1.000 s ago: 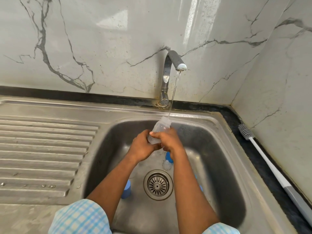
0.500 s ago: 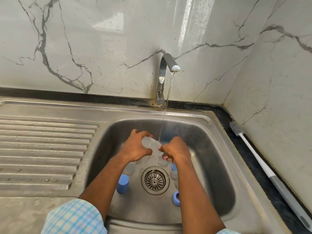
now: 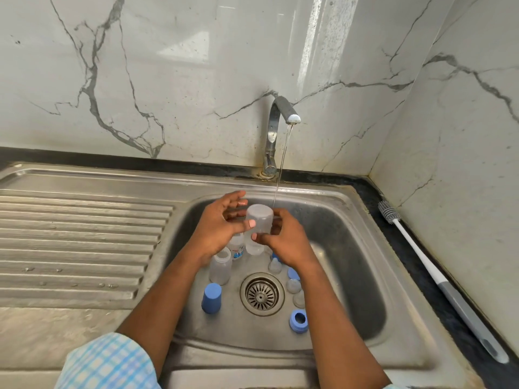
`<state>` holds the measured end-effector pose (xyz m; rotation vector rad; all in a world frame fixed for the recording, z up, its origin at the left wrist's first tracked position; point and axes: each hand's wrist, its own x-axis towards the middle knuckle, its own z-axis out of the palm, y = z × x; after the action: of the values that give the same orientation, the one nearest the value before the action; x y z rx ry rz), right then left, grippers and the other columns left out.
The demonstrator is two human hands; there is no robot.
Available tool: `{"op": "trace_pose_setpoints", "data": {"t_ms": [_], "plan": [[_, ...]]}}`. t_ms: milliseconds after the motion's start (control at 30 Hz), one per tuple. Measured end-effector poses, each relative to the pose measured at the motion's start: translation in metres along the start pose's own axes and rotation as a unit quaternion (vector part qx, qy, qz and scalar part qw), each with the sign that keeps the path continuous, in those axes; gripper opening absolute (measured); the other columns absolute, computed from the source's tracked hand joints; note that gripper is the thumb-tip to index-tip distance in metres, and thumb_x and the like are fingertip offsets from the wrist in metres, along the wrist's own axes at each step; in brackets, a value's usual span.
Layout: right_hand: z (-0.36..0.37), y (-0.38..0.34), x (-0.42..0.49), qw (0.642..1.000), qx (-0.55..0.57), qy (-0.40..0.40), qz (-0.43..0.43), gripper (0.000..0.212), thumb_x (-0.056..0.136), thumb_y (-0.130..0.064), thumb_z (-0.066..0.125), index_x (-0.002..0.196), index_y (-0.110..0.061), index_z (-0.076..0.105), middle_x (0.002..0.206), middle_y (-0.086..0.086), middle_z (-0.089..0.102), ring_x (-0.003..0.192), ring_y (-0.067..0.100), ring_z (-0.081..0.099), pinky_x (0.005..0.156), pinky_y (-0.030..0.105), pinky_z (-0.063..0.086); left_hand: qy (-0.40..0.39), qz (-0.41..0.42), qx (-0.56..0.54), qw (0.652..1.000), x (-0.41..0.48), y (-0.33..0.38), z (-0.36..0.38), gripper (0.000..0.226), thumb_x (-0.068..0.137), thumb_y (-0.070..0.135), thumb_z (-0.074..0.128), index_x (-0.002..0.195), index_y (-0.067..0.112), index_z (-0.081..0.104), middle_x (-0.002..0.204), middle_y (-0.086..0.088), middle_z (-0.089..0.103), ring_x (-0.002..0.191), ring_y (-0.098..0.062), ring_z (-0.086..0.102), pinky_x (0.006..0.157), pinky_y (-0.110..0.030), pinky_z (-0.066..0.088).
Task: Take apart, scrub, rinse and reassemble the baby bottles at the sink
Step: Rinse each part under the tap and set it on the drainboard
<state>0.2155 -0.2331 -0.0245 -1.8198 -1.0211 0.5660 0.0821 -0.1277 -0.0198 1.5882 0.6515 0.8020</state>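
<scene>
The sink (image 3: 84,234) is showing dull, brushed steel, water-spotted; the tap (image 3: 271,136) is gleaming as polished metal. The wall (image 3: 196,80) is shining like glossy veined marble. The bottle (image 3: 259,219) is looking like cloudy, smooth plastic, the cap (image 3: 211,298) matt blue plastic, the sleeve (image 3: 109,363) soft checked cloth.

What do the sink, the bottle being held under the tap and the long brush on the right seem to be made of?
Sink: looks like stainless steel, brushed grey with dull reflections and water spots. Bottle: probably plastic, cloudy and translucent. Brush: seemingly a white plastic handle with a grey grip. The grey bristles could be silicone, but that is hard to tell.
</scene>
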Motion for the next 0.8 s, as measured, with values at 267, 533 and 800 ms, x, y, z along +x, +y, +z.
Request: {"op": "trace_pose_setpoints", "data": {"t_ms": [267, 533, 800], "plan": [[-0.026, -0.08, -0.034, 0.962, 0.059, 0.203, -0.171, 0.05, 0.077, -0.028, 0.082, 0.115, -0.038, 0.052, 0.113, -0.012, 0.062, 0.1, 0.007, 0.062, 0.081, 0.023, 0.053, 0.039, 0.045, 0.061, 0.996, -0.015, 0.012, -0.009, 0.029, 0.092, 0.012, 0.068, 0.118, 0.024, 0.066, 0.107, 0.005, 0.07, 0.1, -0.008, 0.066, 0.083, -0.015, 0.053], [0.0, -0.013, -0.022, 0.986, -0.082, 0.142, 0.025, 0.048, 0.071, -0.03, 0.086, 0.113, -0.015, 0.068, 0.107, -0.003, 0.072, 0.096, 0.014, 0.069, 0.082, 0.028, 0.056, -0.011, 0.006, 0.378, 0.926, -0.029, -0.03, -0.016, 0.028, 0.093, 0.024, 0.063, 0.121, 0.027, 0.067, 0.115, 0.006, 0.07, 0.098, -0.012, 0.066, 0.09, -0.034, 0.054], [0.008, -0.006, -0.015, 0.976, -0.11, 0.184, 0.029, 0.05, 0.071, -0.039, 0.082, 0.113, -0.019, 0.067, 0.106, -0.005, 0.072, 0.091, 0.013, 0.068, 0.081, 0.033, 0.058, 0.022, 0.002, 0.426, 0.905, -0.021, -0.026, -0.014, 0.025, 0.096, 0.032, 0.057, 0.12, 0.03, 0.066, 0.114, 0.006, 0.071, 0.099, -0.015, 0.067, 0.086, -0.037, 0.055]]}}
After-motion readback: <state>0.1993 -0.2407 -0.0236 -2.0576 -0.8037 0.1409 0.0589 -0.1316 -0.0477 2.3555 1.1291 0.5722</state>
